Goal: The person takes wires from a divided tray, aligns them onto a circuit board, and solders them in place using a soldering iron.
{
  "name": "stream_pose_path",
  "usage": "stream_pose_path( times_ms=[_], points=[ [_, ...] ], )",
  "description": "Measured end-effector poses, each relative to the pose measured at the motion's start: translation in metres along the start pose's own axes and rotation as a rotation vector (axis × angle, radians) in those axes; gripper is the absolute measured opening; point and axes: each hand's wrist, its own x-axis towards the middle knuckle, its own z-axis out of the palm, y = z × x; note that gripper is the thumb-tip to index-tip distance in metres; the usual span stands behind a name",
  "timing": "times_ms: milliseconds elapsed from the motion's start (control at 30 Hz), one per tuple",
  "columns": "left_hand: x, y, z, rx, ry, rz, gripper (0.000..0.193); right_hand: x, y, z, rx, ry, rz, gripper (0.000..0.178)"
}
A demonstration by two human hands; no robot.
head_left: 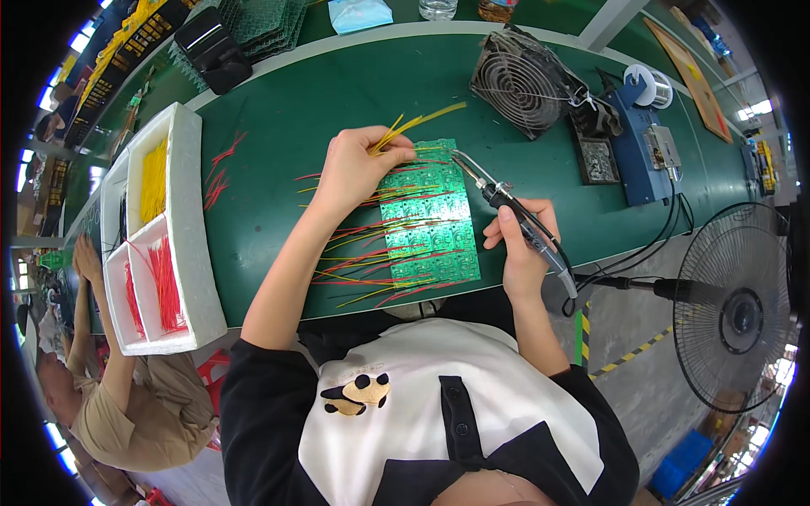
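Observation:
A green circuit board panel point(430, 223) lies on the green bench in front of me, with red, yellow and dark wires point(359, 244) sticking out to its left. My left hand point(359, 164) is over the panel's far left corner, its fingers pinched on a small bunch of yellow wires point(422, 120). My right hand point(525, 244) grips a soldering iron point(523, 221) with a black handle and a metal wire-feed guide. The iron's tip is at the panel's far right corner, close to a yellow wire; whether they touch I cannot tell.
A white foam box point(190, 244) with yellow and red wires stands at left, loose red wires point(218, 181) beside it. Far right are a dusty fan point(523, 80), a blue soldering unit point(637, 152) and a solder spool point(648, 87). A floor fan point(741, 312) stands right; a co-worker point(139, 405) sits left.

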Motion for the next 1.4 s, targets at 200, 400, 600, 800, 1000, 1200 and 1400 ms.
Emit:
stream_pose_path(
  times_ms=[200, 400, 600, 800, 1000, 1200, 1400],
  points=[
    [0.000, -0.015, -0.003, -0.074, 0.036, 0.018, 0.014, -0.001, -0.001, 0.000, -0.008, -0.005, -0.003, 0.016],
    [-0.003, -0.012, -0.003, 0.058, 0.035, 0.083, 0.013, -0.002, -0.002, 0.003, -0.043, -0.024, 0.008, 0.015],
    [-0.004, -0.013, -0.001, 0.039, 0.031, 0.110, 0.013, -0.001, -0.001, 0.002, -0.033, -0.048, 0.001, 0.016],
    [-0.004, -0.011, -0.002, 0.063, 0.033, 0.104, 0.012, -0.001, -0.002, 0.003, -0.036, -0.060, 0.004, 0.015],
    [-0.005, -0.012, -0.001, 0.082, 0.048, 0.108, 0.012, -0.001, -0.001, 0.003, -0.040, -0.061, 0.002, 0.015],
    [-0.006, -0.009, -0.001, 0.103, 0.062, 0.117, 0.012, -0.002, -0.001, 0.004, -0.042, -0.058, 0.004, 0.015],
    [-0.006, -0.006, 0.000, 0.124, 0.072, 0.126, 0.012, -0.002, -0.002, 0.004, -0.043, -0.058, 0.010, 0.015]
  ],
)
